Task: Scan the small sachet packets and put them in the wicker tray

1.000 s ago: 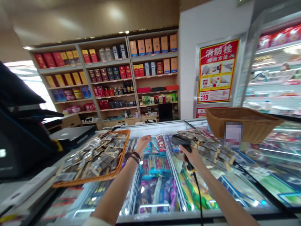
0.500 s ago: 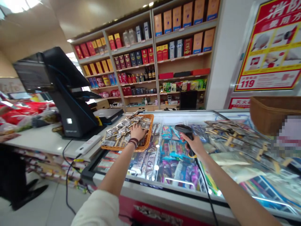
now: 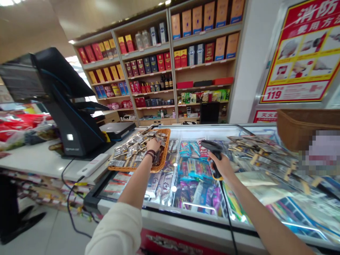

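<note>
A woven orange basket (image 3: pixel 168 150) full of small shiny packets (image 3: pixel 130 150) rests on the glass-topped freezer. My left hand (image 3: pixel 153 144), with a beaded bracelet at the wrist, reaches into the basket's right side. Its fingers are curled down and closed on a packet there, though the fingertips are partly hidden. In my right hand (image 3: pixel 221 164) is a black corded barcode scanner (image 3: pixel 211 145), gripped by its handle and held over the freezer. The scanner's cable hangs down past the freezer's front edge.
At left stand a black checkout terminal (image 3: pixel 77 117), a flat scale (image 3: pixel 115 129) and a white power strip (image 3: pixel 92 165). More packets (image 3: pixel 268 159) are heaped on the freezer (image 3: pixel 159 217) at right, beside a brown basket (image 3: pixel 305 124). Boxes fill the back shelves (image 3: pixel 148 78).
My left fingers, spread over the packets before, are now curled down among them. My right hand still holds the scanner, turned slightly. The whole view has shifted slightly.
</note>
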Demonstrator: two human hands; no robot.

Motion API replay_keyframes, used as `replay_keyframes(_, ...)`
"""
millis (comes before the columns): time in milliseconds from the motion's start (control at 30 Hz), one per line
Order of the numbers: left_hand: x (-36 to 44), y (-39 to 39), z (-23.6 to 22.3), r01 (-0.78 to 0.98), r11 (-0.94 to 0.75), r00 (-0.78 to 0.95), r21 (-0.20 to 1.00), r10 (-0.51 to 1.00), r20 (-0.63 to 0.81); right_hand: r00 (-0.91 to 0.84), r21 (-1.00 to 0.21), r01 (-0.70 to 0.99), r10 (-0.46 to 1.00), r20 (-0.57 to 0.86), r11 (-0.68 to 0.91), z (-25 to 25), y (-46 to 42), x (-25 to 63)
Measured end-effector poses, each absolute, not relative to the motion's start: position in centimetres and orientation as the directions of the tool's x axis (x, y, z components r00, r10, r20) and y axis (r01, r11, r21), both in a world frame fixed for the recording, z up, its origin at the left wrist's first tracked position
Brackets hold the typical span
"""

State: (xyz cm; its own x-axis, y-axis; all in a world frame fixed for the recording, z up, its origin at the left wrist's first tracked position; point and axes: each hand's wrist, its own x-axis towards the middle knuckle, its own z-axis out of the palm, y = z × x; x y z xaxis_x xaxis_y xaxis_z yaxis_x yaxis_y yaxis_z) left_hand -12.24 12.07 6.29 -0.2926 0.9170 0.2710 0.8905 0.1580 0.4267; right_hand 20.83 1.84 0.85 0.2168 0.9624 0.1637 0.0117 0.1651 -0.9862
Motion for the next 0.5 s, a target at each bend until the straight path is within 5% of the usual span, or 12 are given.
replay_keyframes(200,-11.0,10.6,7.7,0.909,0.000,-0.174,0.418,0.909,0.379,0.228,-0.983,0.000,0.957,0.181,0.186,0.8,1.8,20.6)
replay_keyframes(300,-9.2,10.8,8.5,0.815,-0.205,-0.082,0.542,0.885,0.458,0.238,-0.983,0.006,0.954,0.181,0.185,0.4,2.1,20.8)
replay_keyframes(367,-7.3,11.2,8.4,0.555,-0.297,-0.118,0.777,0.897,0.426,0.241,-0.982,0.008,0.953,0.185,0.189,0.2,2.1,21.0)
replay_keyframes(433,-4.9,11.6,7.7,0.093,-0.291,-0.144,0.952,0.942,0.302,0.249,-0.982,0.015,0.950,0.188,0.191,0.1,2.1,21.1)
replay_keyframes(500,-2.2,11.9,6.3,-0.086,-0.275,-0.110,0.958,0.958,0.266,0.254,-0.981,0.031,0.948,0.191,0.190,0.2,1.9,21.1)
